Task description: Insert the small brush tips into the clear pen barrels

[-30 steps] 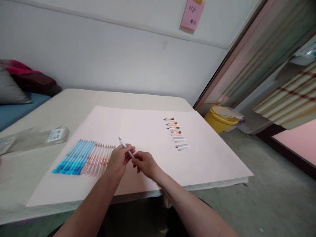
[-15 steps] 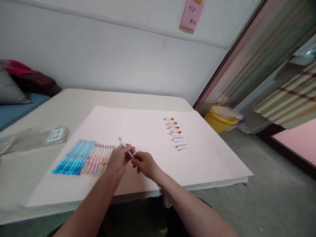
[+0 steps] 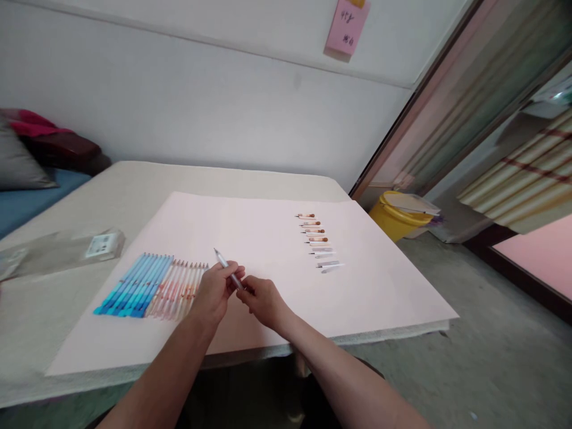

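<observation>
A slim silver-grey pen (image 3: 222,260) slants up and to the left above the pink sheet (image 3: 250,226), its pointed tip away from me. My left hand (image 3: 218,288) is closed round its middle. At the pen's lower end, my right hand (image 3: 263,299) pinches with thumb and fingers. Left of my hands lies a row of blue pens (image 3: 136,285), side by side, and against it a row of pale pens with pinkish-orange patterns (image 3: 174,290), partly hidden by my left hand. Right of centre, several small pen parts (image 3: 315,231) are laid out in a column, some with brown ends.
A clear plastic bag with a white label (image 3: 102,245) lies on the table's left side. Beyond the table's right edge stands a yellow bucket (image 3: 393,217). A pale wall with a pink note (image 3: 347,27) rises behind. A grey cushion (image 3: 20,158) is at far left.
My right hand's fingers have shifted slightly at the pen's lower end. Pen, left hand and the laid-out rows stay practically where they were.
</observation>
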{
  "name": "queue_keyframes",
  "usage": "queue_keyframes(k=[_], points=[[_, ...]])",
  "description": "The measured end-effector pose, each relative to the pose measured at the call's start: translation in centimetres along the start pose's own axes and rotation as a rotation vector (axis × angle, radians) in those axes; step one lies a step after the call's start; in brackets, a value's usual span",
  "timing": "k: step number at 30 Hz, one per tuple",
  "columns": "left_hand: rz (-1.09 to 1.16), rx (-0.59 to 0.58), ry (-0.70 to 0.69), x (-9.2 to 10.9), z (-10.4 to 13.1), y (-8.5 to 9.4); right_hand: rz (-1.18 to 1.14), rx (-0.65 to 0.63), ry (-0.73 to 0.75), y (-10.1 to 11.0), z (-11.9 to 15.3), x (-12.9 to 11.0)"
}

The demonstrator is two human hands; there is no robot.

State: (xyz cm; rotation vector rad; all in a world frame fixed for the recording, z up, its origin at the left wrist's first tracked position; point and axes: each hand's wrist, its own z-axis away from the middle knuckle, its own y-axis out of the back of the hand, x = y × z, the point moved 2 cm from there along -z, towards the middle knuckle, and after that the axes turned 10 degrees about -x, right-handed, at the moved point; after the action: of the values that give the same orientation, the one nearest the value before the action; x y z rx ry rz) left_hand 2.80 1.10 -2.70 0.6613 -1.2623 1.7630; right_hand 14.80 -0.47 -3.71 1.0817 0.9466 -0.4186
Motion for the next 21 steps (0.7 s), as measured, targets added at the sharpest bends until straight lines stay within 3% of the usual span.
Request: queue_keyframes(k=[5, 21], points=[[0.003, 0.008, 0.006, 0.05, 0.15, -0.14, 0.117, 0.028, 0.007, 0.21, 0.22, -0.35], [-0.004, 0.001, -0.004, -0.15, -0.05, -0.01, 0.185, -0.035, -0.01, -0.45, 0.17, -0.3]])
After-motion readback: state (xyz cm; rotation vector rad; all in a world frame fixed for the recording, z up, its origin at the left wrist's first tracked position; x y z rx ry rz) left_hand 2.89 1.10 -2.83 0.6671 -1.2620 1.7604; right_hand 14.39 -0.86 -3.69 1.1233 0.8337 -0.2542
